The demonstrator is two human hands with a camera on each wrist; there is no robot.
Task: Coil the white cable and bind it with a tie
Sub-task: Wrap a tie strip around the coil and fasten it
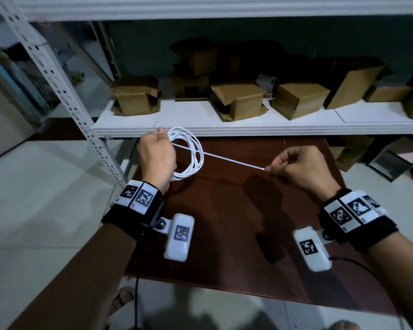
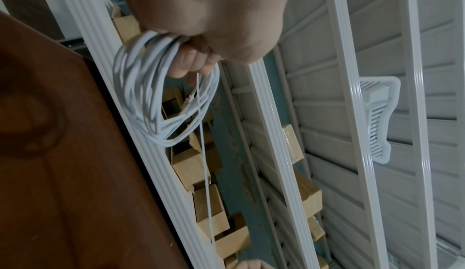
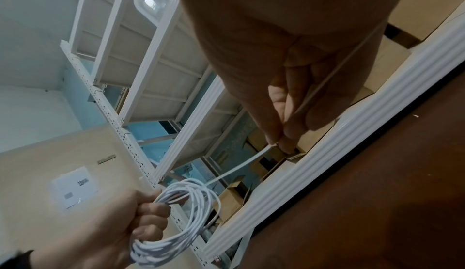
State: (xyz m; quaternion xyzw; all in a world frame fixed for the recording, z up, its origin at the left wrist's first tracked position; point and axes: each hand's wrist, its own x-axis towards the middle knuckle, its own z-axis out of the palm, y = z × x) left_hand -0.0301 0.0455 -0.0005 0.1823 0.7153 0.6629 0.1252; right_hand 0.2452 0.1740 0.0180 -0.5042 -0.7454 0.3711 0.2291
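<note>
My left hand (image 1: 156, 148) grips a coil of white cable (image 1: 194, 153) of several loops, held upright above the far left of the brown table (image 1: 224, 246). A thin white tie (image 1: 224, 159) runs taut from the coil to my right hand (image 1: 273, 168), which pinches its free end between thumb and fingertips. In the left wrist view the coil (image 2: 141, 98) hangs from my curled fingers (image 2: 191, 62), with the tie (image 2: 204, 163) stretching away. The right wrist view shows the tie (image 3: 241, 165) leaving my fingertips (image 3: 276, 134) toward the coil (image 3: 193, 213). Where the tie meets the coil is hard to see.
A white shelf (image 1: 248, 128) just beyond the table carries several cardboard boxes (image 1: 239, 101). A perforated white upright (image 1: 57, 79) stands at the left. More boxes (image 1: 391, 160) lie on the floor at the right. A cord (image 1: 136, 301) hangs from my left wrist.
</note>
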